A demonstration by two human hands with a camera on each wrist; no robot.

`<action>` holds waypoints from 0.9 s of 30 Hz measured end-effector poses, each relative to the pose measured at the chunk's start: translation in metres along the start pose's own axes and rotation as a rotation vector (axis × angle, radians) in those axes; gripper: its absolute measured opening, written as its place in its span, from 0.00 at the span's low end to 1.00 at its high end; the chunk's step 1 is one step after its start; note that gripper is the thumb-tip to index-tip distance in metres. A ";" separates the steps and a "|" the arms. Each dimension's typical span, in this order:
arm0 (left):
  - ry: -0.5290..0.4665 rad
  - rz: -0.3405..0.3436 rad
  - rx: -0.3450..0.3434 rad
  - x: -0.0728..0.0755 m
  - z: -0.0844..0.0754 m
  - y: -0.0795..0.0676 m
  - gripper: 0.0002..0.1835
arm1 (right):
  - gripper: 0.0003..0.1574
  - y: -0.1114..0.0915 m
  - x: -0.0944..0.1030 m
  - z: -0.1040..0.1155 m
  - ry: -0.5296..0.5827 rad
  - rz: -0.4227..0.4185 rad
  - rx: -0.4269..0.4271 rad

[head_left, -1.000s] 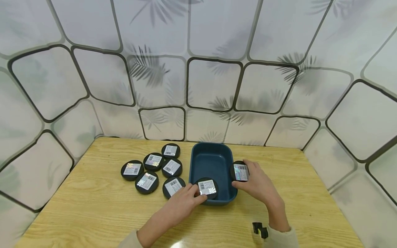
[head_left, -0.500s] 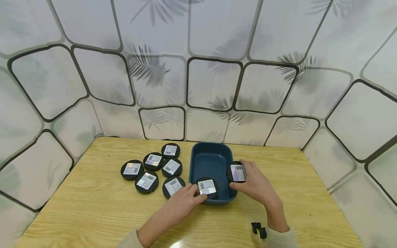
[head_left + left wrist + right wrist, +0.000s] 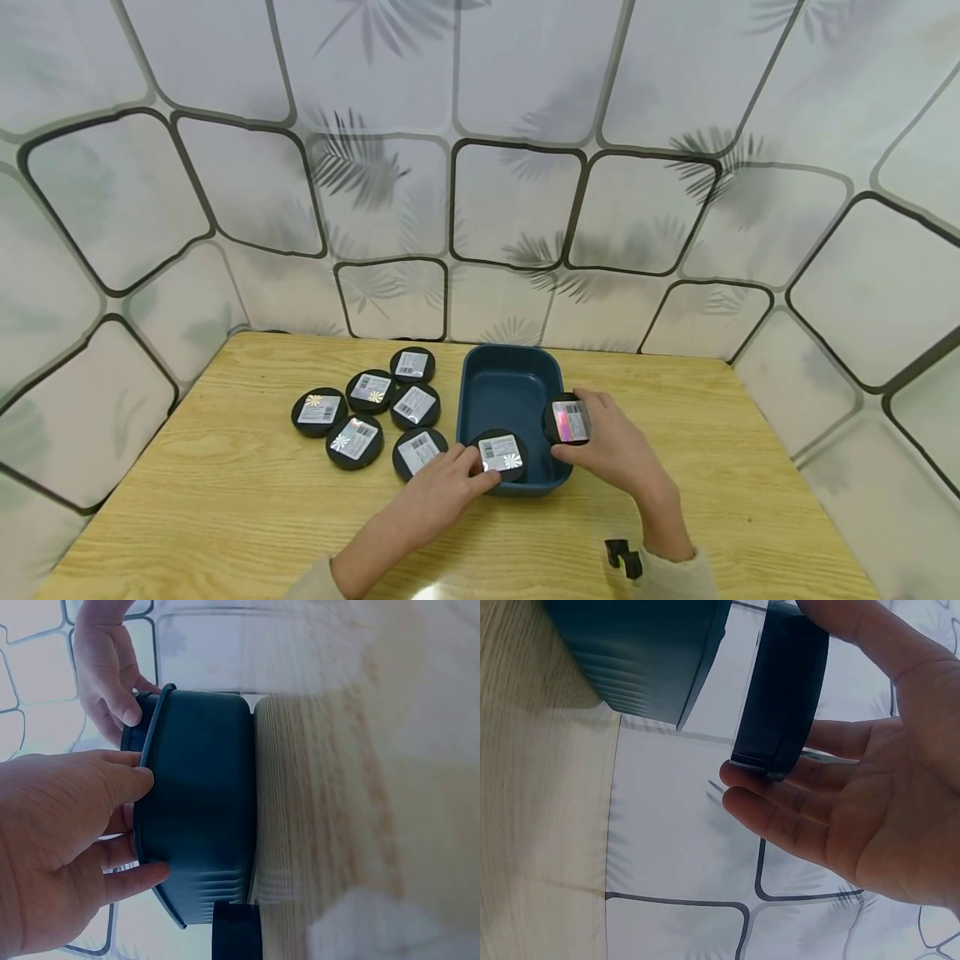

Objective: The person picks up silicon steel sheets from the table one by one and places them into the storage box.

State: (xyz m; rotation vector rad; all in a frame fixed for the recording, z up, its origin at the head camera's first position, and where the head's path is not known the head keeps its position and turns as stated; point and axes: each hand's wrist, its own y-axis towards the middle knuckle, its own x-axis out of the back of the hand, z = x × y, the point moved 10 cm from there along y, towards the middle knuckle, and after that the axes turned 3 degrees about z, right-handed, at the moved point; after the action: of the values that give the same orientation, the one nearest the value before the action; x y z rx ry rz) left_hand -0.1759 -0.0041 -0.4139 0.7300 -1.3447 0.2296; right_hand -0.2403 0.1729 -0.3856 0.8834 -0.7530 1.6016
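Note:
A dark blue rectangular bin point(image 3: 510, 392) stands on the table. My left hand point(image 3: 442, 487) grips its near left corner; in the left wrist view the thumb presses outside the rim and some fingers go over it. A black disc point(image 3: 501, 455) with a white barcode label lies within the near end, close to those fingertips. My right hand point(image 3: 611, 437) holds another thick black disc point(image 3: 566, 419) by its edge, thumb and fingers on opposite sides. That disc is over the bin's right rim, label facing up. In the right wrist view the held disc point(image 3: 784, 690) is apart from the bin wall point(image 3: 645, 660).
Several more labelled black discs, such as one disc point(image 3: 356, 442), lie on the wooden table point(image 3: 225, 517) left of the bin. One disc point(image 3: 418, 452) is partly behind my left hand. A patterned curtain point(image 3: 390, 208) surrounds the table. A small black piece point(image 3: 624, 558) sits beside the right sleeve.
My right hand has shifted slightly left, bringing its disc from the bin's right edge a little further over the bin. The left hand and the other discs have stayed still.

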 end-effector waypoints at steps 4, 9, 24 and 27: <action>0.000 -0.006 -0.003 0.001 -0.001 0.000 0.15 | 0.57 0.001 -0.003 0.001 -0.005 0.000 -0.001; 0.007 -0.018 -0.004 0.001 -0.001 -0.001 0.15 | 0.57 0.004 -0.008 0.002 -0.009 -0.003 0.004; -0.007 0.030 0.012 -0.003 0.001 0.000 0.16 | 0.56 0.009 -0.023 0.006 -0.042 -0.002 0.011; -0.009 0.038 0.012 -0.003 0.001 0.000 0.16 | 0.56 0.010 -0.026 0.008 -0.036 0.001 0.012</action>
State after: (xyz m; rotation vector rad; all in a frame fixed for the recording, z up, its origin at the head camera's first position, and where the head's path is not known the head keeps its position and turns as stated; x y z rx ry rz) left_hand -0.1776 -0.0034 -0.4169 0.7166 -1.3680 0.2647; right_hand -0.2458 0.1510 -0.4036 0.9220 -0.7699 1.5961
